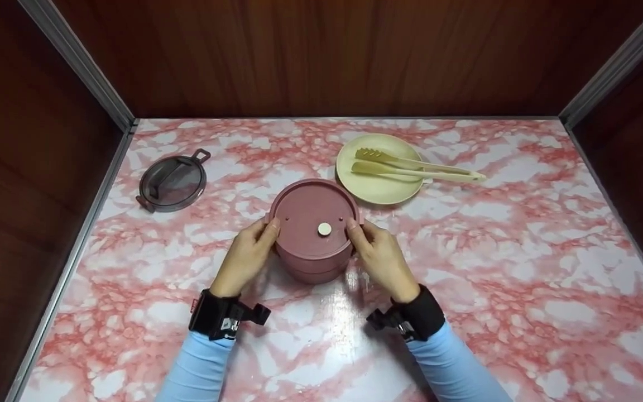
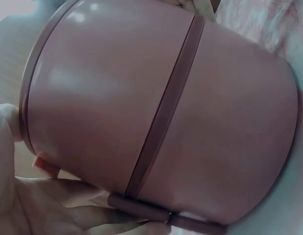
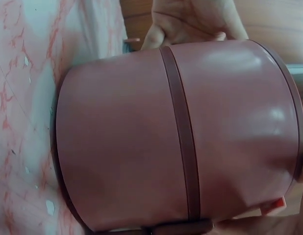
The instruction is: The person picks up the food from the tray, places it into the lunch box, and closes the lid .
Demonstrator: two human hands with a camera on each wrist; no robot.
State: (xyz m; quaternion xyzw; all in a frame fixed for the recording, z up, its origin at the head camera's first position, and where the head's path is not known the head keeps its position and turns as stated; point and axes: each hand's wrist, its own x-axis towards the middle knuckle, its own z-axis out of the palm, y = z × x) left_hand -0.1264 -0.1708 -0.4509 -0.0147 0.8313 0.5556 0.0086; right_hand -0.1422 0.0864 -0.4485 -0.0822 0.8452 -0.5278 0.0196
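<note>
Dark wooden walls are closing in a bench (image 1: 522,268) topped with pink and white marbling. Near its middle, a little toward the front edge, a round dusty-pink container (image 1: 313,234) is standing upright, its lid on and a small pale button showing on top. The left hand (image 1: 246,257) is gripping its left side, fingers curled against the wall and thumb on the lid rim; the right hand (image 1: 380,259) is gripping the opposite side likewise. Toward the back left corner a dark see-through lid (image 1: 172,181) is lying flat. Just behind the container, to its right, a pale yellow plate (image 1: 377,187) is carrying matching tongs (image 1: 416,167).
</note>
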